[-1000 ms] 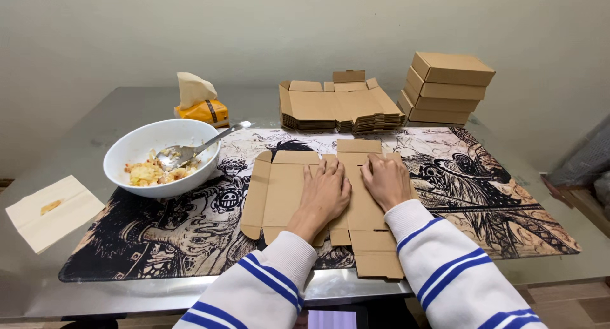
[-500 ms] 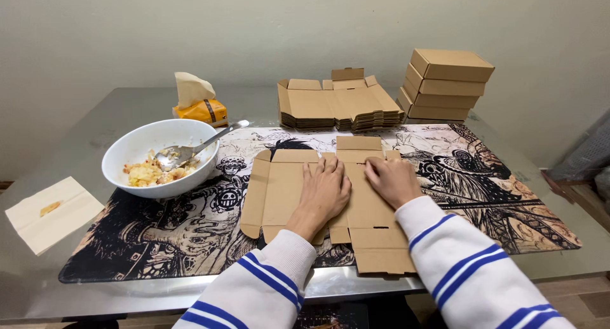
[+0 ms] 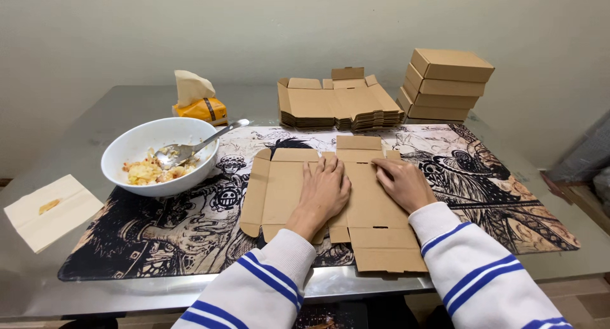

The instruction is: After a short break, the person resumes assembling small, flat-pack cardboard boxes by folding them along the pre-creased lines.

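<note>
Flat box blank [image 3: 330,199] at mat's [image 3: 508,208] near edge, unfolded. Left hand [image 3: 325,188], right hand [image 3: 401,183] pressed on it palms-down, fingers open, gripping nothing. Folded boxes [image 3: 447,84] stacked far-right corner; flat blanks [image 3: 337,103] left at far edge.

Single head-worn view, looking forward and down over the desk [image 3: 127,291]

The camera sits at the person's head, tilted down across the near edge of the desk toward the pale wall [image 3: 254,30] behind; it is close enough that both striped sleeves fill the bottom of the frame; the flat cardboard box blank [image 3: 368,208] lies near centre; with only one view, no part of the scene is shared.
</note>
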